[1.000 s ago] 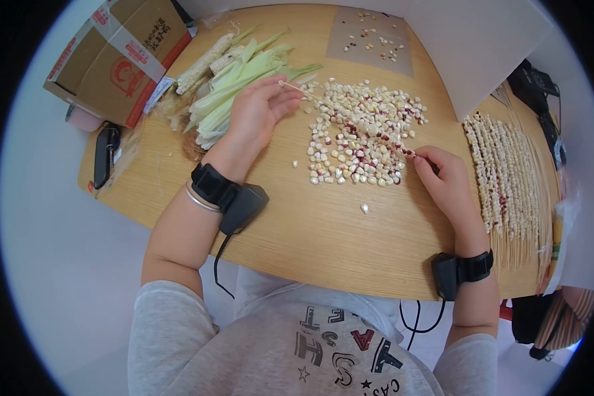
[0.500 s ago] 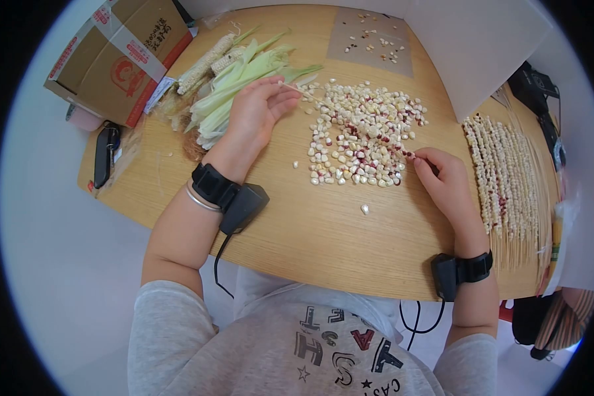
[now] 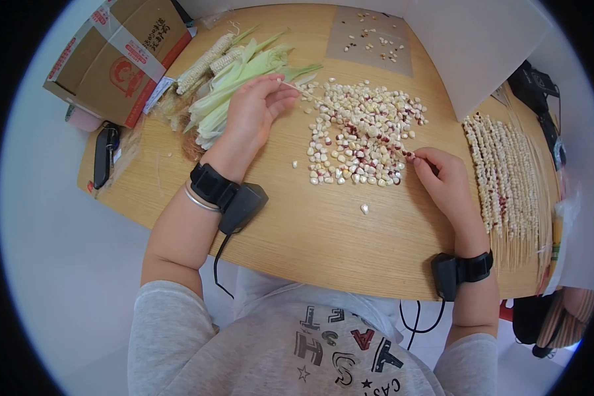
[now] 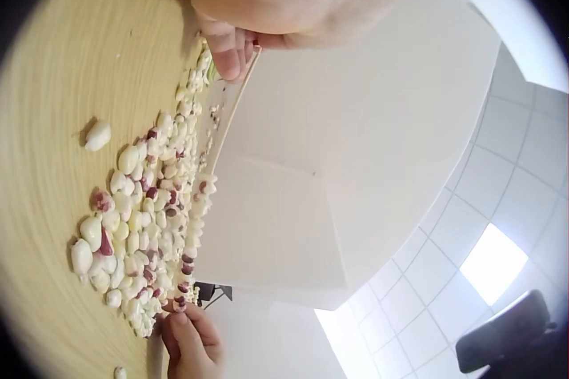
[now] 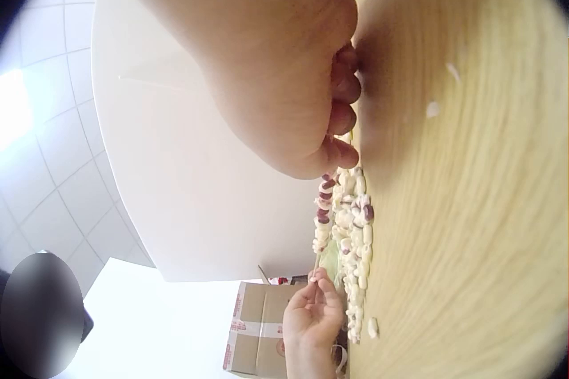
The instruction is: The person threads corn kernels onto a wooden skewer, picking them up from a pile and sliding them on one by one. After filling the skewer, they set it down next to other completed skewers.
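A thin wooden skewer (image 4: 236,114) slants over the table between both hands, bare toward the left end and strung with white and dark red corn kernels (image 5: 324,210) toward the right. My left hand (image 3: 251,113) holds its bare end, beside the green husks (image 3: 241,96). At the strung end, my right hand (image 3: 447,179) pinches a dark red kernel between thumb and forefinger; the fingertips hide part of it. Beneath the skewer, loose corn kernels (image 3: 340,158) lie spread in a pile.
Many kernel-strung skewers (image 3: 501,175) lie side by side at the right. Bare corn cobs (image 3: 204,63) rest by the husks, near a cardboard box (image 3: 115,63). A grey mat (image 3: 369,59) with scattered kernels lies at the back, beside a white panel (image 3: 468,46).
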### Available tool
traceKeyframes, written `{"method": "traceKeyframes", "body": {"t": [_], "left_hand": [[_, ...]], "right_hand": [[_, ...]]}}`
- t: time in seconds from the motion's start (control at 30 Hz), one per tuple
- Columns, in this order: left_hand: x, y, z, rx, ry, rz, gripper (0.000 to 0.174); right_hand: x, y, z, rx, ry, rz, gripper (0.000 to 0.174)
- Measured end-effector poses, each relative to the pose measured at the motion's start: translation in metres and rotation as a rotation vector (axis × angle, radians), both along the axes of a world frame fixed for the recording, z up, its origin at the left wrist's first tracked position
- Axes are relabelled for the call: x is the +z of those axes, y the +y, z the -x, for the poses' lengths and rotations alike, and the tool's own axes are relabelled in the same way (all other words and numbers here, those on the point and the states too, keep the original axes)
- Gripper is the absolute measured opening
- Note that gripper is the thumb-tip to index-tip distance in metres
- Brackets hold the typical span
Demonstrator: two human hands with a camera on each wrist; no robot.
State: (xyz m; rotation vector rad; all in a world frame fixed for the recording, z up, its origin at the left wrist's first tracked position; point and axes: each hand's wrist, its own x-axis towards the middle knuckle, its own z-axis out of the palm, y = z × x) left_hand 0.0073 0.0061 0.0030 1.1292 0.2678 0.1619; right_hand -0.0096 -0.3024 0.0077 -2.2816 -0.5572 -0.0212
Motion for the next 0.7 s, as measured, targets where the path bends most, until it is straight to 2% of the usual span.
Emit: {"method": "traceKeyframes", "body": {"t": [0.37,0.7], "left_hand": [[0.0020,0.0015,0.0005,-0.005,-0.013,-0.058,0.018],[-0.0002,-0.0006,0.0000,0.031,-0.017,-0.068,0.024]], "right_hand": [[-0.0009,-0.0009,-0.0003,0.002,0.010,0.007,0.016],[0.0011,0.0004,0.0011,-0.003,0.012,-0.036,0.017]]}}
